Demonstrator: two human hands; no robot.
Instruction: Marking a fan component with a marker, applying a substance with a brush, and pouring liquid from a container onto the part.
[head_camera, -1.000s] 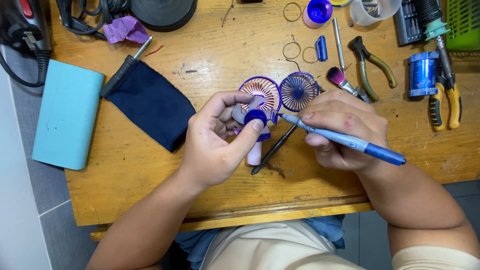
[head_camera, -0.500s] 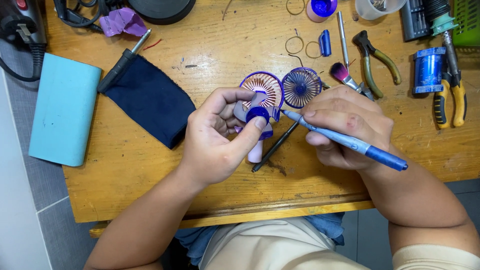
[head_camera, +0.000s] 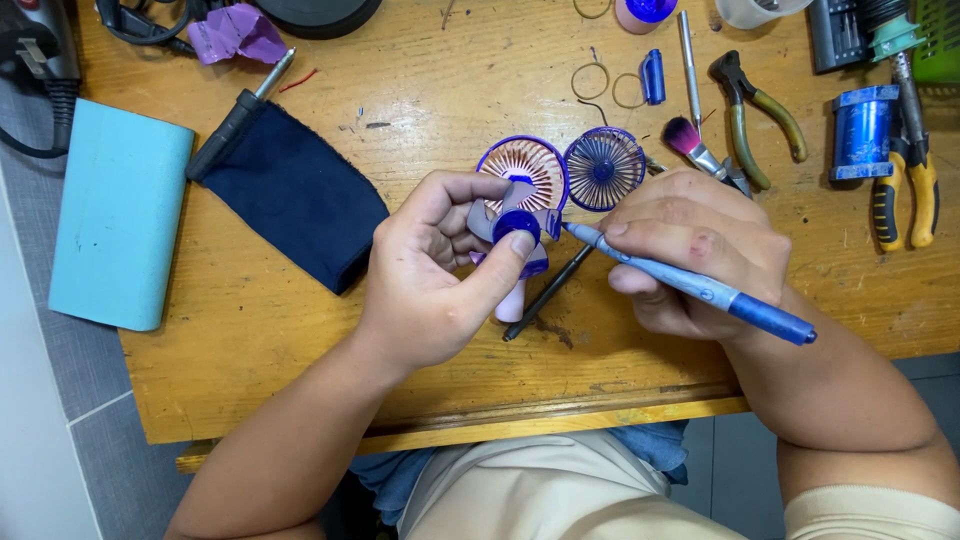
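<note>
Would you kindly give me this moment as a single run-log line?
left hand: grips small fan | right hand: holds blue pen, tip at fan | bench: pliers, dark cloth

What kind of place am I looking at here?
Probably a small repair or hobby workbench: a worn wooden table strewn with pliers, a small fan taken apart in the left hand, and loose wire rings.

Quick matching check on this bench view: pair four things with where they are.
Things:
1. blue pen
2. small fan part
3. dark cloth pouch
4. light blue case

Places:
A. at the table's left edge
B. in the right hand
C. flat on the wood, left of the hands
D. pinched in the left hand

Pairs: 1-B, 2-D, 3-C, 4-A
</note>
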